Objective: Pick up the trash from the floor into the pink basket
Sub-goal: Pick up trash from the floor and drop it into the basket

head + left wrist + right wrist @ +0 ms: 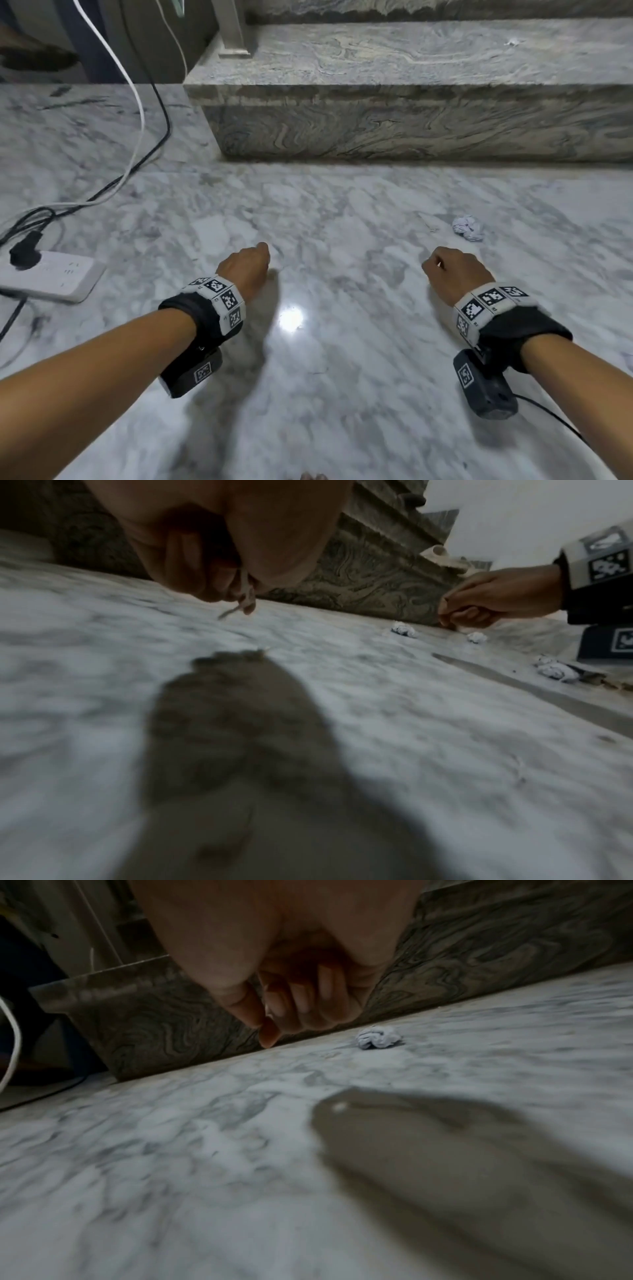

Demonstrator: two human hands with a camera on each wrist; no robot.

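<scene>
Two hands held low over the marble floor (342, 342), one paper ball just ahead of the right.
Head view: left hand (245, 269) and right hand (455, 274) both curled; crumpled paper ball (468, 228) lies just beyond the right. Left wrist view: left fingers (205, 569) pinch a thin pale scrap (240, 599). Right wrist view: right fingers (308, 999) curled with thumb meeting fingertip, any contents indiscernible; ball lies ahead, untouched.
</scene>
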